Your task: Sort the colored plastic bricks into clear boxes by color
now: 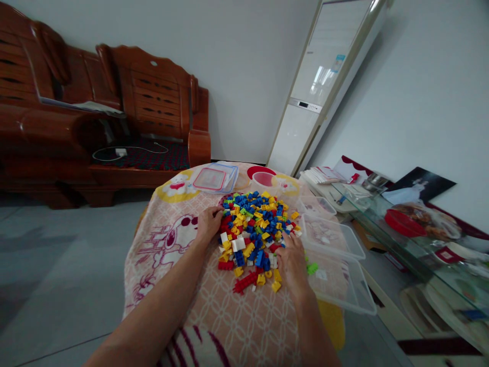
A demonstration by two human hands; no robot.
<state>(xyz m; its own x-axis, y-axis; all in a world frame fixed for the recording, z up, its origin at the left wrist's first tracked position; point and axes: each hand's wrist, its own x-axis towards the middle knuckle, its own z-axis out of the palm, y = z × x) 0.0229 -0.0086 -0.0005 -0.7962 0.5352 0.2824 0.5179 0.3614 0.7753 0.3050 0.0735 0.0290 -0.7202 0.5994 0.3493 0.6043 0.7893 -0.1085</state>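
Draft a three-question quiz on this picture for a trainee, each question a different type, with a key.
1. True or false: the left hand and the right hand are at opposite sides of the pile of toy bricks.

2. Multiple choice: as the person sees it, where are the clear boxes?
A. Left of the pile
B. Under the left hand
C. Right of the pile

3. Fill in the blank: the pile mixes blue, red, white, green and ____ bricks.

Key: 1. True. 2. C. 3. Yellow.
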